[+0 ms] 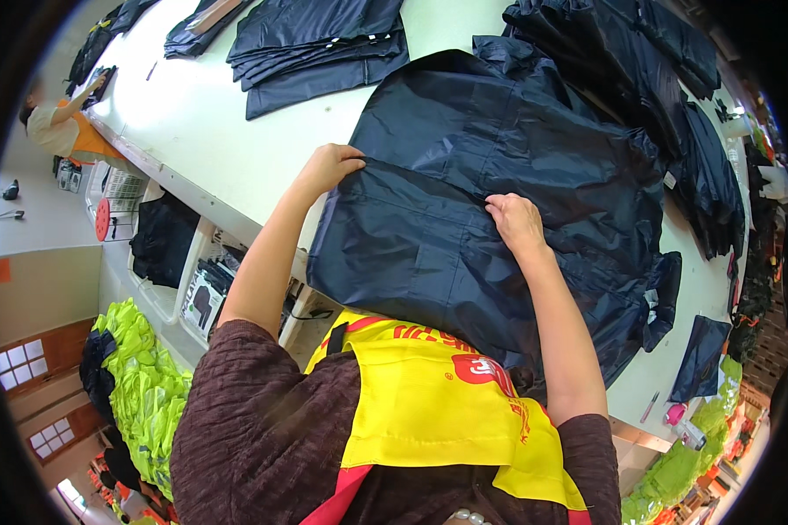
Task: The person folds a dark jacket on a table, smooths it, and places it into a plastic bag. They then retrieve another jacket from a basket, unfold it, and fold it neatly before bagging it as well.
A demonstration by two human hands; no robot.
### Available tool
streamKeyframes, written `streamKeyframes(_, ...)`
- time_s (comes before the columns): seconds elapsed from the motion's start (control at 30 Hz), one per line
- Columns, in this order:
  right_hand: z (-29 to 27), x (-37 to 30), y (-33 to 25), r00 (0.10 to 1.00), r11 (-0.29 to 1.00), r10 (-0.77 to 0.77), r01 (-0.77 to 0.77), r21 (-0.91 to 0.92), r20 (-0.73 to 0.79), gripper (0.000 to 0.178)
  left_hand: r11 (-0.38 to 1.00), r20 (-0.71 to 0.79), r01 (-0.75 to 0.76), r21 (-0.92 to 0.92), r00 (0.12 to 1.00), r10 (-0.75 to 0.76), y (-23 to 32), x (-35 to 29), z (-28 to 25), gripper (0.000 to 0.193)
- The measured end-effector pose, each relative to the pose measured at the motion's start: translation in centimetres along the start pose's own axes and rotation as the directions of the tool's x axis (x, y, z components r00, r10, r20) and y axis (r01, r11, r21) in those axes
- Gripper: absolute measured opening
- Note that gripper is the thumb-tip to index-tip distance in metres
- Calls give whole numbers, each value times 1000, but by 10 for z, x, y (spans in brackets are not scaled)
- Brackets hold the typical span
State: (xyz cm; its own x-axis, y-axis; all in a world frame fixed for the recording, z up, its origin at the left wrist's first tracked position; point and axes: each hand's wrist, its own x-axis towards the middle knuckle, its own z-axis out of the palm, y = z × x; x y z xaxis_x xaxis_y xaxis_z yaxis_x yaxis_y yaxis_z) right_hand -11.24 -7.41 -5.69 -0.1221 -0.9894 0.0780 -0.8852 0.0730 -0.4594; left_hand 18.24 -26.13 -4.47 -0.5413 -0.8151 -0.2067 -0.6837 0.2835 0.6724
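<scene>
A large dark navy garment [446,114] of thin shiny fabric lies spread over the white table in front of me, its near part hanging toward my yellow apron. My left hand [331,168] pinches a fold at the garment's left edge between thumb and fingers. Farther right along the same crease, my right hand [514,217] is closed on the fabric near the middle, fingertips together. Between the two hands the fold runs as a slightly raised line. A cuff-like piece [663,300] of dark fabric sticks out at the garment's right side.
Folded dark garments [320,52] are stacked at the far side of the white table [210,131]; more dark garments [709,175] pile up at the right. A small dark folded piece [700,357] and a pink-capped bottle [685,424] sit at the right. Bright yellow-green garments [140,385] heap at the left. Another person [66,127] stands far left.
</scene>
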Motion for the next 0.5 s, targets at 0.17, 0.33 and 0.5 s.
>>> streamKeyframes(0.17,5,-3,-7,997,998,58,-60,-35,-46,12,991,9,127,-36,992,-127,-3,7,0,22)
streamKeyframes(0.33,2,-8,-19,983,983,175,-178,-42,-62,13,976,-32,219,-15,975,-220,4,10,-1,21)
streamKeyframes(0.5,-7,7,-14,917,917,377,-389,91,129,15,946,68,306,-105,952,-300,3,22,-9,15)
